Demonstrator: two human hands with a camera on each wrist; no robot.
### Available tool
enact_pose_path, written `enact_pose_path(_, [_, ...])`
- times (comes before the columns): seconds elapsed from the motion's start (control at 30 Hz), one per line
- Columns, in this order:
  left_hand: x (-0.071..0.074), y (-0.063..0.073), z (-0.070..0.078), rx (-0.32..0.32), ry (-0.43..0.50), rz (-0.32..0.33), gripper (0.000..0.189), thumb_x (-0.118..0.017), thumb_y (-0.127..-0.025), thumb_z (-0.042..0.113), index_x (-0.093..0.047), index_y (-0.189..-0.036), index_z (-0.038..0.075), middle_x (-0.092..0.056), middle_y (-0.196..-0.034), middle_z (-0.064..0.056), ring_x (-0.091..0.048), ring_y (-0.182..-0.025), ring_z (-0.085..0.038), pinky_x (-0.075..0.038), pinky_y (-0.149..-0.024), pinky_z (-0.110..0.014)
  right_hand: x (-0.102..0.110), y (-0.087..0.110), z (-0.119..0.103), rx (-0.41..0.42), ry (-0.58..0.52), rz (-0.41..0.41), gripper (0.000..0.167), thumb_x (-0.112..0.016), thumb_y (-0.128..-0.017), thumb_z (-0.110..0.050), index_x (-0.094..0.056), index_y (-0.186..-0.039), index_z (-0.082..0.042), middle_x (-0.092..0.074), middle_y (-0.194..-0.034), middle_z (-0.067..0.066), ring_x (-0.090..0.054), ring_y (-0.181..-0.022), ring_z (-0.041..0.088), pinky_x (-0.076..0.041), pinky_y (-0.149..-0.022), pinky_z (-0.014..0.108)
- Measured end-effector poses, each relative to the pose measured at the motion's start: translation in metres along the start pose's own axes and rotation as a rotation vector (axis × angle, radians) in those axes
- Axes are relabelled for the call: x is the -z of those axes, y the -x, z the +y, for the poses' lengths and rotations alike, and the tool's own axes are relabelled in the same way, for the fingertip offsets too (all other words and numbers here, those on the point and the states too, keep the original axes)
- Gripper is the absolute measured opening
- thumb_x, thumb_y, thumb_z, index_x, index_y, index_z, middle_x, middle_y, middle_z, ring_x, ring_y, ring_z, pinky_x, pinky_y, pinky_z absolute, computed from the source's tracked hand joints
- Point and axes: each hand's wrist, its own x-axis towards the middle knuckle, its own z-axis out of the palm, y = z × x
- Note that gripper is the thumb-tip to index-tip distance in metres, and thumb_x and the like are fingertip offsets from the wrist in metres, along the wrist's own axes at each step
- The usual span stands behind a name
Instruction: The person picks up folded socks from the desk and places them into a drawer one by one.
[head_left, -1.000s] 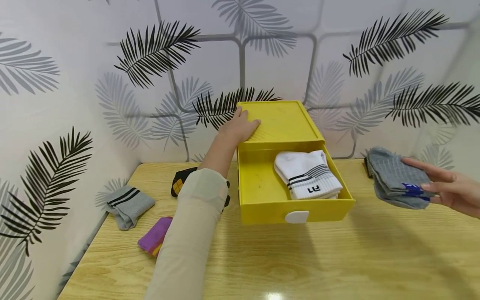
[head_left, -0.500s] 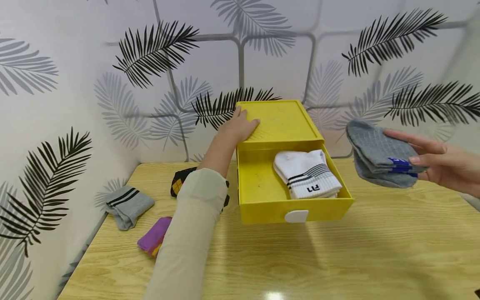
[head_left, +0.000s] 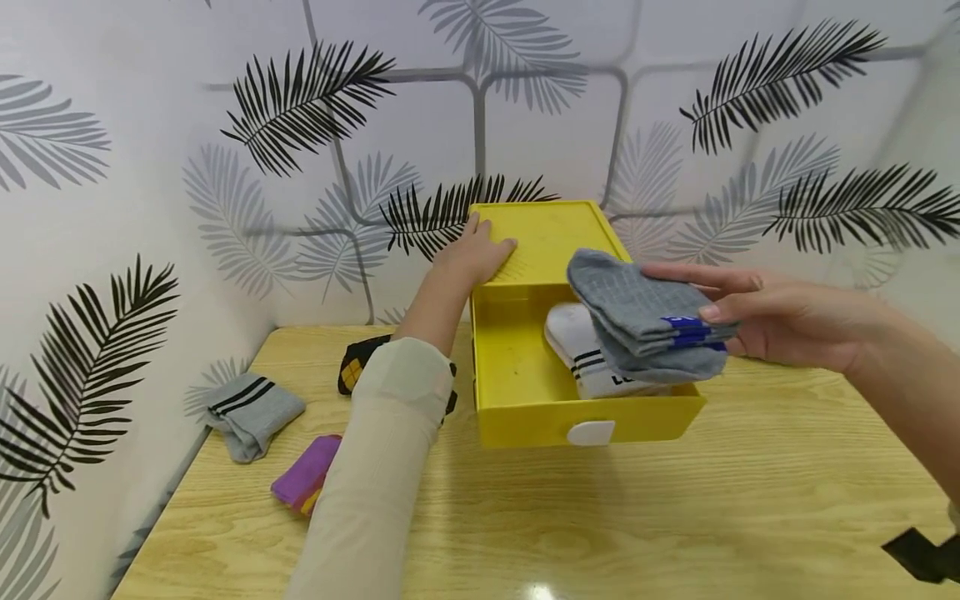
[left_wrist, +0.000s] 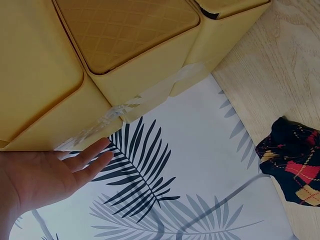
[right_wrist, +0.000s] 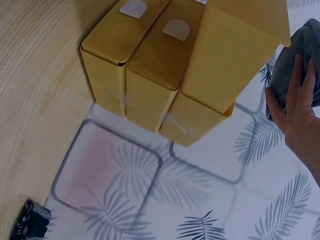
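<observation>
Gray socks (head_left: 637,312) over drawer (head_left: 517,423), white socks (head_left: 566,333) inside, purple bundle (head_left: 309,468) apart

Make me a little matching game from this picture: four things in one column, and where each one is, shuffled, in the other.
Things:
1. gray socks with a blue band
2. white socks
3. purple cloth
4. left hand

Places:
A. lying in the open drawer
B. touching the top of the yellow box
C. held by the right hand
D. on the table, partly hidden behind the left sleeve

Right pairs: 1-C, 2-A, 3-D, 4-B
</observation>
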Motion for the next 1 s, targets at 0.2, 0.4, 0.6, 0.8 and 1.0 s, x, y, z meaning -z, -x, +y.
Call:
enact_pose_path(0.2, [-0.001, -0.001, -0.001, -0.001, -0.007, -0.016, 0.067, -0.026, -0.096, 0.052, -0.007, -0.150, 0.016, 0.007, -0.153, 0.000, -0.012, -0.136, -0.028, -0.020, -0.104, -0.047, -0.022, -0.036, 0.002, -0.076, 0.044, 0.030, 0.049, -0.034, -0.097, 0.002, -0.040, -0.141, -0.019, -0.043, -0.132, 0.013, -0.049, -0.114, 0.026, -0.040, -0.094, 0.041])
enact_pose_path(0.4, [-0.003, -0.001, 0.001, 0.001, -0.007, -0.007, 0.067, -0.027, -0.096, 0.052, -0.008, -0.150, 0.017, 0.006, -0.153, 0.000, -0.012, -0.136, -0.028, -0.019, -0.105, -0.046, -0.038, -0.063, 0.008, -0.155, 0.234, 0.209, 0.054, -0.051, -0.094, -0.006, -0.034, -0.144, -0.014, -0.039, -0.107, 0.005, -0.045, -0.069, 0.011, -0.043, -0.065, 0.027])
enact_pose_path(0.6, [-0.003, -0.002, 0.001, 0.004, -0.013, -0.004, 0.067, -0.026, -0.096, 0.052, -0.008, -0.150, 0.017, 0.006, -0.153, 0.000, -0.013, -0.136, -0.028, -0.020, -0.105, -0.045, -0.049, -0.084, 0.017, -0.234, 0.351, 0.340, 0.069, -0.058, -0.090, -0.012, -0.019, -0.148, -0.010, 0.005, -0.149, 0.013, -0.040, -0.118, 0.022, -0.037, -0.095, 0.040])
enact_pose_path(0.8, [-0.003, -0.003, 0.001, 0.005, -0.023, 0.012, 0.066, -0.026, -0.096, 0.052, -0.009, -0.150, 0.016, 0.005, -0.153, -0.001, -0.013, -0.136, -0.028, -0.020, -0.105, -0.046, -0.054, -0.106, 0.033, -0.278, 0.478, 0.364, 0.072, -0.059, -0.091, -0.014, -0.016, -0.148, -0.008, 0.001, -0.150, 0.020, -0.024, -0.131, 0.034, -0.033, -0.098, 0.047])
enact_pose_path(1.0, [-0.002, -0.003, 0.000, 0.006, -0.029, 0.015, 0.067, -0.027, -0.096, 0.052, -0.009, -0.150, 0.016, 0.005, -0.153, -0.001, -0.014, -0.136, -0.029, -0.020, -0.105, -0.047, -0.057, -0.118, 0.042, -0.295, 0.585, 0.384, 0.072, -0.059, -0.091, -0.015, -0.016, -0.148, -0.009, -0.007, -0.148, 0.021, -0.037, -0.122, 0.032, -0.043, -0.089, 0.041])
